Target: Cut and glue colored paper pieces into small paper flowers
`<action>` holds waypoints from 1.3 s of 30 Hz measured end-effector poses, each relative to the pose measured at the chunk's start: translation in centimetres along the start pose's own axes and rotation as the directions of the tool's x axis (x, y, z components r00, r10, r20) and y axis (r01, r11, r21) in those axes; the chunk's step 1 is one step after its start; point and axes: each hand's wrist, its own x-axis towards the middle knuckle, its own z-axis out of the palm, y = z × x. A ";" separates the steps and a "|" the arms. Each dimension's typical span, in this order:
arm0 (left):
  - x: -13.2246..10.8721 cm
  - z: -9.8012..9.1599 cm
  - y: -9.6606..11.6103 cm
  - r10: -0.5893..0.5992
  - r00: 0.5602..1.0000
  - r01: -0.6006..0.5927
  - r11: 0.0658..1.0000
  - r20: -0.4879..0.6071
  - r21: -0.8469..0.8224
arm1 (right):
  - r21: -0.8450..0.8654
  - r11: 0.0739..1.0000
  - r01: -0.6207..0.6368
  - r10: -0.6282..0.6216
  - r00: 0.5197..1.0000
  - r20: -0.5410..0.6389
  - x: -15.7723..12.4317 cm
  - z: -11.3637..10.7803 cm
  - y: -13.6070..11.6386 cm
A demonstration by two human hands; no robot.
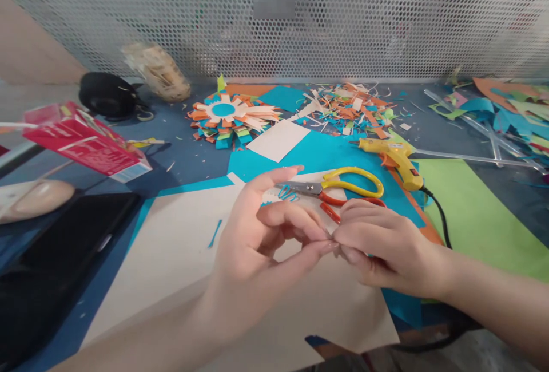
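My left hand [261, 252] pinches with thumb and forefinger, its tips meeting those of my right hand [381, 240], whose fingers are curled closed. Whatever lies between the fingertips is too small or hidden to name. Under both hands is a large white paper sheet [171, 257] with a thin blue paper strip [215, 233] on it. Just beyond the hands rest scissors [317, 188] with a yellow and a red handle, partly covered by my right hand. Small curled blue paper strips [286, 192] lie by the blades.
A yellow glue gun [397, 160] with a black cord sits right of the scissors. Behind are a layered paper flower [223, 110] and a heap of paper scraps [355, 109]. A pink carton [81, 140] and a black phone-like slab [64, 257] are left; green paper [476, 212] is right.
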 end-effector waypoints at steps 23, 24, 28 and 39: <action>0.6 0.0 -0.4 -0.200 0.979 0.204 0.967 0.040 -0.155 | -0.076 0.996 -0.054 0.055 0.998 0.005 0.0 -0.1 -0.2; 0.6 0.0 -0.4 -0.214 0.976 0.219 0.963 0.051 -0.157 | -0.065 0.996 -0.062 0.062 0.998 0.002 0.0 0.0 -0.1; 0.7 -0.2 -0.4 -0.252 0.964 0.263 0.947 0.081 -0.186 | 0.002 0.999 -0.050 0.050 0.998 -0.041 0.0 0.1 0.0; 1.1 -0.3 -0.6 -0.374 0.911 0.411 0.862 0.176 -0.297 | 0.168 0.981 -0.099 0.097 0.995 0.021 0.2 -0.5 -0.6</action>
